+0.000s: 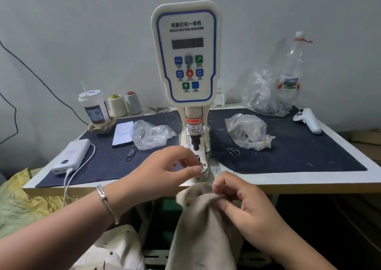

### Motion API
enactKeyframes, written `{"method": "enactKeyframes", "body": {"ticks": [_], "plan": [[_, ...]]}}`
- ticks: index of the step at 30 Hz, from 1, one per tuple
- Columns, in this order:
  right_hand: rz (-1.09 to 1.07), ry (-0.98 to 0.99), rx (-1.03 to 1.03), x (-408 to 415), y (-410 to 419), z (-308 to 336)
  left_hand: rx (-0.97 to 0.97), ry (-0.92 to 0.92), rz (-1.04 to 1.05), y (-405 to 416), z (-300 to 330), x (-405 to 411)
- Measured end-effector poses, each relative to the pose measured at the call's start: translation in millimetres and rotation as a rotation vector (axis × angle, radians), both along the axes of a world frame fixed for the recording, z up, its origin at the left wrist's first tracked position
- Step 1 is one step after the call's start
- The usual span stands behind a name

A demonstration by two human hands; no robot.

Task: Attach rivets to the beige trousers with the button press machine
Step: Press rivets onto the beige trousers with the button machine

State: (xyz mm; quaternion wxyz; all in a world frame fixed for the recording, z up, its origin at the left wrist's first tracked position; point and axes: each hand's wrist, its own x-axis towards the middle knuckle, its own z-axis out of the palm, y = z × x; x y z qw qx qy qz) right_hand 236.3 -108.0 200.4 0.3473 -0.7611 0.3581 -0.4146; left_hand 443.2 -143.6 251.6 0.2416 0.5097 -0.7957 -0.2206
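A small rivet is pinched by the left hand at the lower die of the button press machine, near the front edge of the bench. The beige trousers are gripped by the right hand just below that edge and hang downward; they lie nearer to the right hand, below the die.

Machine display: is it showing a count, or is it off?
Cannot tell. The display on the button press machine shows only faint grey digit segments, no bright number, but blur prevents a firm call.
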Motion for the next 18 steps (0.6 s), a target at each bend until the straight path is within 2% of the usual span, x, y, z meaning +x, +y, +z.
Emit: {"method": "enactKeyframes", "body": {"ticks": [3, 6, 12, 16, 18], "plan": [[-0.043, 0.012, 0.016, 2, -9, 5, 0.261, 0.185, -0.132, 14, -5, -7], [-0.041, -0.015, 0.053, 4, -13, 12, 0.430, 0.329, -0.121, 20, -15, -8], [0.058, -0.029, 0.195, -1, -17, 25, 0.452, 0.434, -0.160, 24, -15, -9], [0.139, 0.011, 0.207, -3, -16, 34, 0.307, 0.259, -0.168, 20, -13, -12], [0.164, -0.013, 0.233, -9, -17, 38, 0.306, 0.267, -0.198, 18, -8, -8]]}}
